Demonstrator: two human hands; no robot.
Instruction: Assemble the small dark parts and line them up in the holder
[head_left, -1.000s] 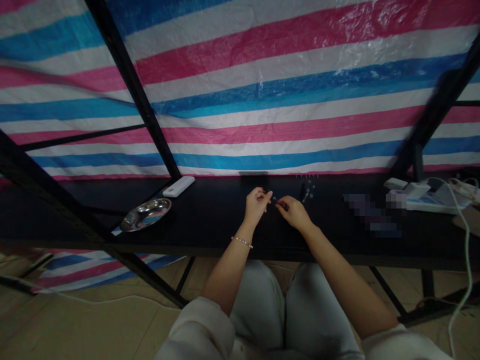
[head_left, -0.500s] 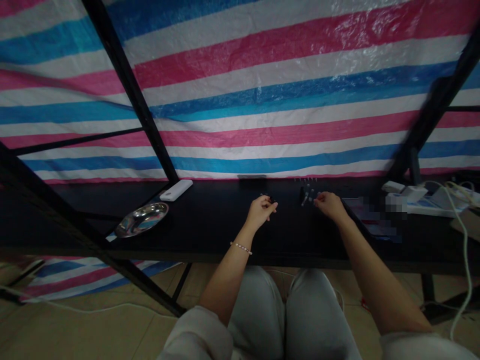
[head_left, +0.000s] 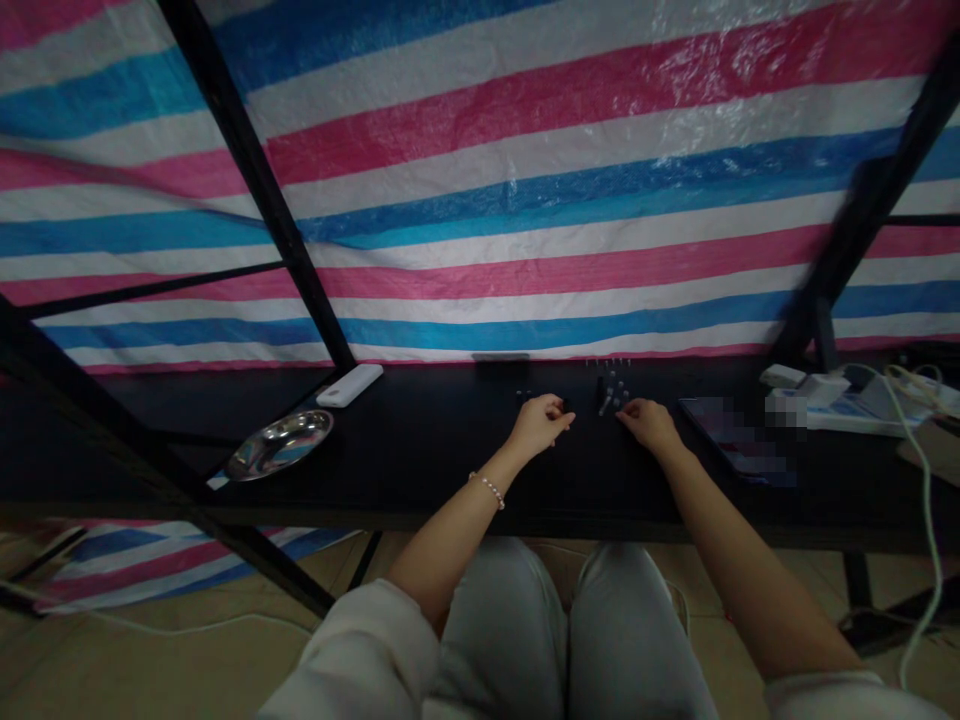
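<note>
My left hand (head_left: 541, 422), with a beaded bracelet (head_left: 489, 488) at the wrist, is closed on a small black piece (head_left: 566, 405) whose kind is too small to tell. Some tiny dark bits (head_left: 523, 396) lie on the black table just behind that hand. To the right, my right hand (head_left: 651, 424) has thumb and finger pinched together beside a loose group of small translucent pieces (head_left: 618, 388). Whether anything sits in that pinch I cannot make out. A small black block (head_left: 601, 384) stands at the group's left side.
On the left are a shiny metal dish (head_left: 279, 446) and a white power bank (head_left: 349, 385). A dark tablet-like device (head_left: 731, 440) lies right of my right hand. Beyond it sits a white power strip (head_left: 847, 410) with cables. Black frame posts (head_left: 247, 175) rise before a striped sheet (head_left: 525, 230).
My left hand has moved right with the black piece in it, uncovering the dark bits behind. My right hand has shifted slightly left and nearer to me. The gap between the hands is smaller.
</note>
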